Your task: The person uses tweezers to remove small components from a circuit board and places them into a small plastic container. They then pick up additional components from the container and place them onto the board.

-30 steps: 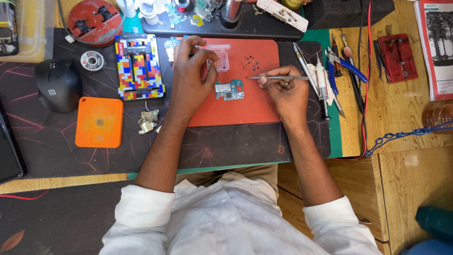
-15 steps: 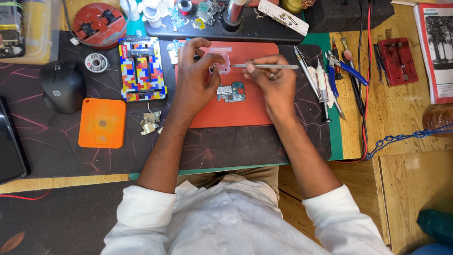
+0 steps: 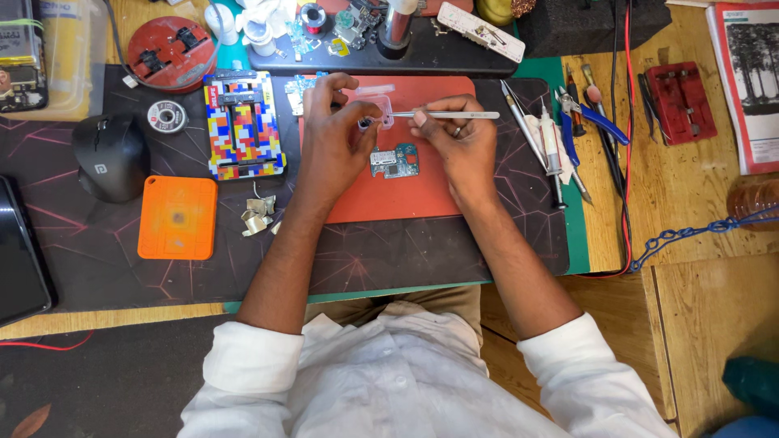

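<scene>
My left hand [image 3: 337, 134] pinches a clear plastic case [image 3: 375, 109] while my right hand [image 3: 454, 134] grips tweezers [image 3: 446, 115]; a slip could flick tiny parts onto the red mat [image 3: 406, 195].

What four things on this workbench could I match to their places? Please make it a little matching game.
Things:
1. computer mouse
2. small circuit board
3. tweezers
4. orange square pad

Places:
A. on the red mat, between the two hands
B. held in the right hand
C. far left on the dark mat
D. just below the multicoloured block holder

Pairs: 1-C, 2-A, 3-B, 4-D
</scene>
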